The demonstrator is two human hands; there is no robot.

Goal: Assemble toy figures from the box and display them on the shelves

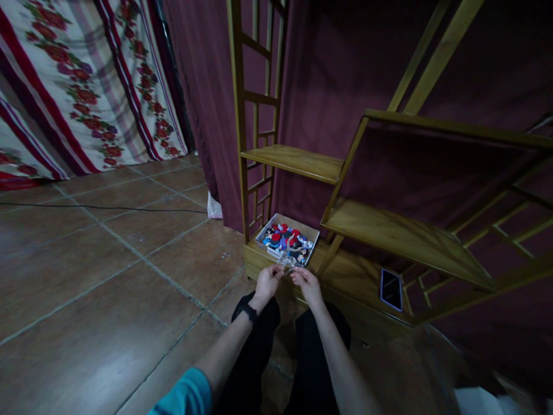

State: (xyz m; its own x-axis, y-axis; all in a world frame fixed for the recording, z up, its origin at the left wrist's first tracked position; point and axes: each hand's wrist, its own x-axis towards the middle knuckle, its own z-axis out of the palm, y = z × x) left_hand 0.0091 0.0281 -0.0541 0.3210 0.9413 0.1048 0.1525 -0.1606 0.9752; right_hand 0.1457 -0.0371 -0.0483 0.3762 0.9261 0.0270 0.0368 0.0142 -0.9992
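Note:
A small, shiny, silvery or clear thing [287, 261] is pinched between my two hands, just in front of a shallow white box; its exact kind is too small to make out. My left hand [268, 282], with a dark band on the wrist, closes its fingertips on the left side of it. From the right, my right hand [307, 283] grips it with thumb and forefinger. Many small red, black, white, blue and purple figures [283, 235] fill the box [311, 233], which sits on the low wooden ledge.
A wooden shelf unit [298, 161] with lattice sides rises ahead. On its low ledge at right lies a dark-screened tablet or phone [391, 289]. A black cable [129, 208] crosses the tiled floor [108, 276] at left. A flowered cloth [86, 86] hangs behind.

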